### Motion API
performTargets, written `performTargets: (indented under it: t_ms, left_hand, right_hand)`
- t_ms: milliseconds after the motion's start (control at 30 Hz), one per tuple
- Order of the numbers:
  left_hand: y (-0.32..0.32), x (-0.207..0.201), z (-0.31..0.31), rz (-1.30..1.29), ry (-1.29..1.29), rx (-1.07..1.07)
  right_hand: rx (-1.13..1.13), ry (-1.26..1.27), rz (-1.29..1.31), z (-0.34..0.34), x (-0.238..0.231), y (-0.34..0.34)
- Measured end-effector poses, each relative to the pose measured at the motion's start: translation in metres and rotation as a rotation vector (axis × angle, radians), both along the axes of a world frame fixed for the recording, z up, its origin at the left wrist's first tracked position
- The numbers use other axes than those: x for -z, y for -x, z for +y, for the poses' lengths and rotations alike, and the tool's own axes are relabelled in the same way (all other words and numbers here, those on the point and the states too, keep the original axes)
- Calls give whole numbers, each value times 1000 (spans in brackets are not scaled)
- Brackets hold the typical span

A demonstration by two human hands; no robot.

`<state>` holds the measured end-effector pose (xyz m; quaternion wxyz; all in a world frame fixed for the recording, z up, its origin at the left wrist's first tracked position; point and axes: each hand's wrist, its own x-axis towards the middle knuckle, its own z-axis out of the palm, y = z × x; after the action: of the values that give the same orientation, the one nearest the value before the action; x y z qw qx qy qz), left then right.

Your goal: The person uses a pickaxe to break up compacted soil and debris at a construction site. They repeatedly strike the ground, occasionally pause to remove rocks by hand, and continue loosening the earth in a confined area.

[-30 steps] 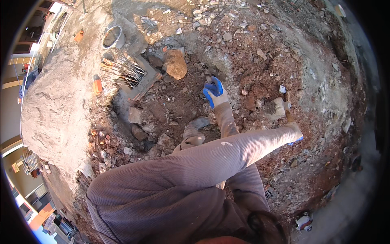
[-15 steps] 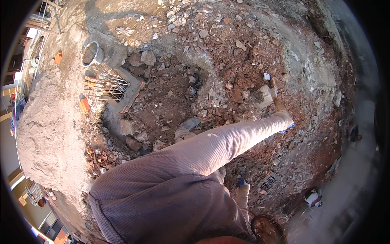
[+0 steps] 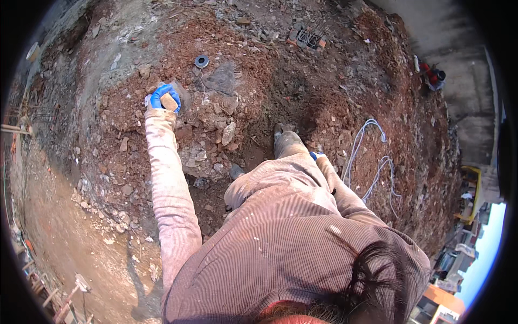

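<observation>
My left hand (image 3: 164, 98), in a blue-palmed glove, reaches out at the upper left. Its fingers are wrapped round a wooden-handled tool (image 3: 170, 102), whose tan handle end points up at me. A greyish flat part beside the hand may be its blade; most of the tool is hidden. Just right of that hand, a dark round reel (image 3: 202, 61) with a thin line lies on reddish rubble. My right hand (image 3: 315, 155), also gloved, hangs low beside my leg, mostly hidden by the sleeve and leg; its fingers do not show clearly.
A grey plastic sheet (image 3: 221, 79) lies below the reel. Loose stones (image 3: 229, 133) and uneven soil surround my boots (image 3: 236, 171). A pale hose (image 3: 359, 146) loops at the right. Bricks with metal rods (image 3: 306, 39) stand farther off; a person (image 3: 431, 75) is by the concrete at right.
My view has swung to the right, away from the pit with the metal rods. My left hand still grips the wooden-handled tool, now at the upper left of the view.
</observation>
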<state>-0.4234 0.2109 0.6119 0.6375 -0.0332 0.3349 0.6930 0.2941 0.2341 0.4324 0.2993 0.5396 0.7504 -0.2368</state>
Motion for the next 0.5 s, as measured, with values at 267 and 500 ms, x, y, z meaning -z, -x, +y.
performTargets:
  t_ms: [267,500]
  left_hand:
    - [-25,-12,-20,-104,56,89]
    - [-36,0,-64,-162,-3,165]
  right_hand:
    - [810,168,65,-188,-50,-6]
    - [833,293,39,-261,-40,-7]
